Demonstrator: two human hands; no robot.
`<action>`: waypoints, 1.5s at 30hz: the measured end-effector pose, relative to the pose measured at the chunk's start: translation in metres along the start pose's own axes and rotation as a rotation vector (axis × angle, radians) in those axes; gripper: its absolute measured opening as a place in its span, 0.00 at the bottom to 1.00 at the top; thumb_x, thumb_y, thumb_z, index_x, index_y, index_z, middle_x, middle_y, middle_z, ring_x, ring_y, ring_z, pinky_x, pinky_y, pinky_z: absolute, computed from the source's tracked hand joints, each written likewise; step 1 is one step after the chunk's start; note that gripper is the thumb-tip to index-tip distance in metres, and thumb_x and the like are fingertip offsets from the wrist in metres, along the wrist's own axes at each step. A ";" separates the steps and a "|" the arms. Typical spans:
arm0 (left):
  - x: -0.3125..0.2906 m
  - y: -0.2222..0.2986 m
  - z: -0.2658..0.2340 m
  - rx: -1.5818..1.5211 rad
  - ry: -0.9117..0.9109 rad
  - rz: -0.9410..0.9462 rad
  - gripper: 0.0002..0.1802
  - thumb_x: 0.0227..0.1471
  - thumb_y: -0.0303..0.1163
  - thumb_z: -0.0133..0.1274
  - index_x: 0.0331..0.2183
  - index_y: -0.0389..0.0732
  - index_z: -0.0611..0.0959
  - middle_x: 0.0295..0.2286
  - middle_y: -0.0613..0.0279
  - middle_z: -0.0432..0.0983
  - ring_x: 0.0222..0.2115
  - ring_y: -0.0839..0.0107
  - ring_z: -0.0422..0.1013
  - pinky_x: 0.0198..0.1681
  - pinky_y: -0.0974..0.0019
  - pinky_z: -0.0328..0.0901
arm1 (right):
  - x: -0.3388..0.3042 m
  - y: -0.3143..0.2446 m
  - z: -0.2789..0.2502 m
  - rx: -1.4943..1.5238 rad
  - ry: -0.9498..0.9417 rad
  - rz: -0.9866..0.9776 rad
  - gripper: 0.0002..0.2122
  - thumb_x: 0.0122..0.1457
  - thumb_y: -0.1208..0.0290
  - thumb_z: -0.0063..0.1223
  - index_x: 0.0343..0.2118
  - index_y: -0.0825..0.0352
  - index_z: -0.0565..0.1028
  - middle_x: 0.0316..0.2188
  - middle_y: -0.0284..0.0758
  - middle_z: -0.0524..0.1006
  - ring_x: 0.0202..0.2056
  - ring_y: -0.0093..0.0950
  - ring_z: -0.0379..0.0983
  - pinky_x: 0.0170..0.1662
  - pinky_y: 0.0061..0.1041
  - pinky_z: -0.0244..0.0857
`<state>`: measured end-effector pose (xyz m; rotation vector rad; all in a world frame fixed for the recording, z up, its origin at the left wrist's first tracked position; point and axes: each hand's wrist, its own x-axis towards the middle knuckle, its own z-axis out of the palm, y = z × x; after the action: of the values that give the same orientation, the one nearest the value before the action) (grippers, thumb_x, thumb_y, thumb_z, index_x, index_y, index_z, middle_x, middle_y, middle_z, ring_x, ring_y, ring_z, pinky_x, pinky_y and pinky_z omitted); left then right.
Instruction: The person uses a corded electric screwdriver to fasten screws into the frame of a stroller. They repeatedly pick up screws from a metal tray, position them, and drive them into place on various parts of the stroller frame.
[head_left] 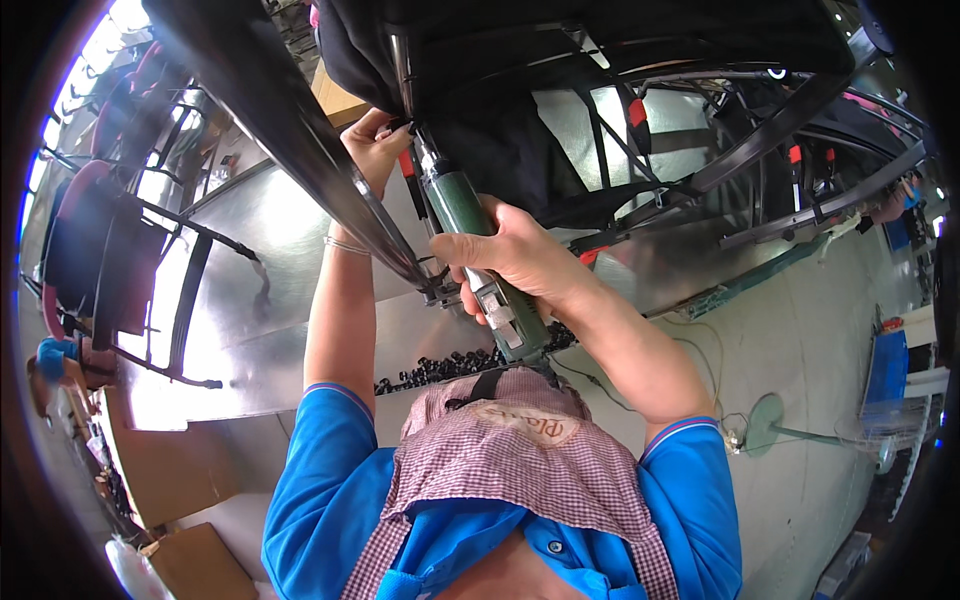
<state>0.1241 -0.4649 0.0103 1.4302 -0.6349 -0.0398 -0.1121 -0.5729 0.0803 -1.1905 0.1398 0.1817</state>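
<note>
My right hand (pixel 520 252) is wrapped around the green body of an electric screwdriver (pixel 458 205), thumb across its front. Its silver nose points up and away, to where black fabric (pixel 480 120) hangs on a dark metal frame. Beside the tool's tip, my left hand (pixel 372 150) is closed in a pinch against the frame. What its fingertips hold is too small and dark to make out. A thick glossy black tube (pixel 290 130) slants down between my left forearm and the screwdriver. A red strap-like piece (pixel 408 165) shows just left of the tool.
Several small black parts (pixel 450 370) lie along the near edge of the shiny metal table (pixel 270 345). More black frames with red clips (pixel 637 112) are at the right. Pink-and-black seats (pixel 95 250) stand left. Cardboard boxes (pixel 195 565) sit lower left; a cable (pixel 590 380) trails at right.
</note>
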 end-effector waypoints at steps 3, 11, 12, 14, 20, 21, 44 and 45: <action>0.004 0.009 -0.017 -0.103 -0.201 -0.057 0.18 0.47 0.18 0.56 0.43 0.35 0.82 0.37 0.66 0.80 0.37 0.78 0.72 0.47 0.73 0.64 | 0.001 0.000 0.000 -0.015 0.008 -0.004 0.37 0.47 0.52 0.71 0.48 0.73 0.61 0.24 0.35 0.71 0.16 0.22 0.73 0.16 0.22 0.69; 0.004 0.001 -0.018 -0.176 -0.243 -0.010 0.20 0.52 0.34 0.63 0.46 0.37 0.82 0.37 0.66 0.80 0.38 0.78 0.71 0.48 0.70 0.64 | 0.000 0.004 0.002 -0.061 0.034 -0.033 0.39 0.45 0.55 0.73 0.51 0.74 0.60 0.24 0.34 0.71 0.16 0.22 0.73 0.17 0.20 0.69; 0.004 -0.002 -0.017 -0.194 -0.223 -0.003 0.20 0.52 0.33 0.63 0.46 0.37 0.82 0.37 0.66 0.80 0.38 0.78 0.71 0.48 0.70 0.64 | 0.000 0.005 0.001 -0.070 0.042 -0.029 0.39 0.45 0.55 0.73 0.50 0.74 0.60 0.24 0.34 0.71 0.16 0.22 0.73 0.17 0.20 0.69; 0.001 -0.002 -0.009 -0.228 -0.188 0.011 0.20 0.51 0.33 0.64 0.45 0.37 0.83 0.37 0.67 0.80 0.37 0.78 0.70 0.48 0.70 0.64 | 0.002 0.004 0.001 -0.066 0.036 -0.054 0.39 0.45 0.55 0.73 0.50 0.75 0.60 0.24 0.34 0.71 0.16 0.22 0.73 0.18 0.20 0.69; 0.006 -0.010 -0.004 -0.291 -0.137 -0.016 0.14 0.53 0.27 0.61 0.42 0.36 0.83 0.34 0.67 0.79 0.35 0.78 0.70 0.44 0.71 0.64 | 0.016 0.011 0.001 -0.106 0.081 -0.128 0.41 0.43 0.54 0.75 0.50 0.76 0.61 0.23 0.34 0.71 0.16 0.22 0.73 0.17 0.20 0.68; 0.006 -0.010 -0.002 -0.302 -0.132 -0.031 0.13 0.53 0.26 0.61 0.42 0.35 0.83 0.33 0.68 0.79 0.34 0.79 0.69 0.44 0.71 0.64 | 0.019 0.015 -0.002 -0.115 0.086 -0.160 0.41 0.43 0.55 0.75 0.50 0.76 0.60 0.23 0.34 0.71 0.16 0.22 0.73 0.17 0.19 0.68; 0.019 -0.030 0.007 -0.379 -0.040 -0.013 0.12 0.53 0.22 0.59 0.42 0.35 0.83 0.33 0.67 0.79 0.31 0.80 0.70 0.40 0.74 0.66 | 0.037 0.008 -0.009 -0.186 0.124 -0.131 0.46 0.40 0.52 0.76 0.52 0.79 0.59 0.23 0.32 0.71 0.16 0.21 0.72 0.18 0.19 0.67; 0.019 -0.030 0.010 -0.411 -0.014 -0.027 0.12 0.54 0.22 0.58 0.42 0.35 0.83 0.32 0.67 0.79 0.31 0.80 0.70 0.40 0.74 0.67 | 0.040 0.008 -0.009 -0.191 0.129 -0.130 0.46 0.40 0.51 0.76 0.52 0.79 0.59 0.23 0.32 0.71 0.16 0.21 0.72 0.18 0.19 0.67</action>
<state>0.1460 -0.4863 -0.0107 1.0413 -0.5803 -0.1912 -0.0746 -0.5757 0.0616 -1.3977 0.1598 0.0034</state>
